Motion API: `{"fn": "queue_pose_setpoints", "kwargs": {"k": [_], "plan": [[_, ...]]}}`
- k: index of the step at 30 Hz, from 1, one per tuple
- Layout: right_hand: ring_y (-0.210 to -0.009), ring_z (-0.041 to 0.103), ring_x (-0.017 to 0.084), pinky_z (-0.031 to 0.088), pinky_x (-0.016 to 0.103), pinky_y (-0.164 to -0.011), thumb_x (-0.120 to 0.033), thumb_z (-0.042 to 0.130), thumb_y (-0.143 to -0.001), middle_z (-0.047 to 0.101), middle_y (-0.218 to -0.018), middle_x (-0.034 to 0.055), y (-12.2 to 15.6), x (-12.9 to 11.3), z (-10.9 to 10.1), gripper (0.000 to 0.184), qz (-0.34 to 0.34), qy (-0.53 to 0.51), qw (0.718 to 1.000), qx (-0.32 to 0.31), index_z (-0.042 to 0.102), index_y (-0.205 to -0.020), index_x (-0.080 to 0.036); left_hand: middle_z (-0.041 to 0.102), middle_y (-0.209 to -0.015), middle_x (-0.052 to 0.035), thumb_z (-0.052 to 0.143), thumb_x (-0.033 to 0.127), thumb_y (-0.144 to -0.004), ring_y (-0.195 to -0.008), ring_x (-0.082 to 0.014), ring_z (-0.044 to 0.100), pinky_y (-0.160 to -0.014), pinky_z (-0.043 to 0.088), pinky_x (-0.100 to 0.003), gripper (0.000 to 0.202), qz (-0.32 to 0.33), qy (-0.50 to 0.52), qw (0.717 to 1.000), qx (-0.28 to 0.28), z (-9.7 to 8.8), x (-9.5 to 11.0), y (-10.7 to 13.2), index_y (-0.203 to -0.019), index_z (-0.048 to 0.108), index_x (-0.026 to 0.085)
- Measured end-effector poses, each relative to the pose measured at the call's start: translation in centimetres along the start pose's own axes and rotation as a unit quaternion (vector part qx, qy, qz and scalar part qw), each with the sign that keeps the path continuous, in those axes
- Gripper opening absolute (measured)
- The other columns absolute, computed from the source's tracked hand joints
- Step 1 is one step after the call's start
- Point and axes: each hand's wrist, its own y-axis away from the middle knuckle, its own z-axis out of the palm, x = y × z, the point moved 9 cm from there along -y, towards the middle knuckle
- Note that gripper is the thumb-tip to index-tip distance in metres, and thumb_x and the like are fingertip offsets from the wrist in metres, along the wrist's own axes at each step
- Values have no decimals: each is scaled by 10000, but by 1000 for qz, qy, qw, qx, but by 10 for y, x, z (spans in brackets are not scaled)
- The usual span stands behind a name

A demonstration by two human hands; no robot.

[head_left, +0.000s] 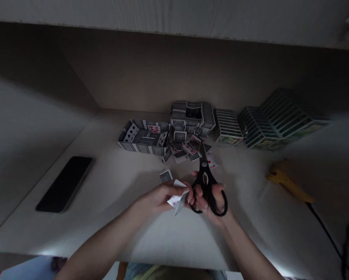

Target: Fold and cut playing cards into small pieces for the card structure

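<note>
My left hand (159, 197) pinches one playing card (177, 199) in a tight grip. Its fingers cover part of the card, and I cannot tell whether it has been cut. My right hand (213, 200) grips black-handled scissors (205, 181) closely, with the blades pointing away from me. Their tips blur into the scraps beyond, so I cannot tell how far they are open.

One loose card (165, 175) lies on the desk (110, 229) just ahead of the left grip. Farther ahead, a heap of card pieces (188, 149) is too jumbled to count. Behind it stand two box shapes built from cards (143, 137), the second (192, 118) partly hidden in shadow. To the right of that are three blocks of green-patterned cards (257, 127). Well right of the right grip lies one blurred yellow object (288, 182) with a black cord (326, 229). Well left of the left grip lies one dark phone (65, 184).
</note>
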Motion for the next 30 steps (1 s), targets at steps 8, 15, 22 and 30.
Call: {"fn": "queue_pose_setpoints", "kwargs": {"k": [8,15,22,30], "plan": [[-786,593,178,451,360,-754,-515,756,-498,640,-901,-7,6,-2,15,822,-16,-112,992,-53,421,-1237,-381,477,-615,-57,590,174,-632,-585,-115,465,-534,318,-237,116,23,100,995,5,2,5,-3,-598,573,64],[-975,535,281,356,488,-853,-663,705,-407,590,-976,59,7,-20,42,893,6,-98,988,-120,449,-1201,-343,517,-557,-41,624,278,-646,-511,-97,459,-488,306,-222,201,25,-70,995,68,-25,19,3,-606,570,88],[-709,540,189,424,383,-703,-629,596,-631,573,-815,35,5,-29,14,699,-4,18,999,-46,406,-1213,-294,580,-655,-21,558,233,-643,-464,-102,500,-389,325,-198,195,136,-175,940,259,-58,56,12,-813,540,138],[-626,552,168,414,328,-605,-613,564,-683,613,-814,73,7,4,12,692,45,261,959,-97,388,-1208,-196,640,-769,0,687,137,-521,-655,-131,611,-620,501,-258,512,273,-201,863,375,-73,85,31,-996,500,159]]}}
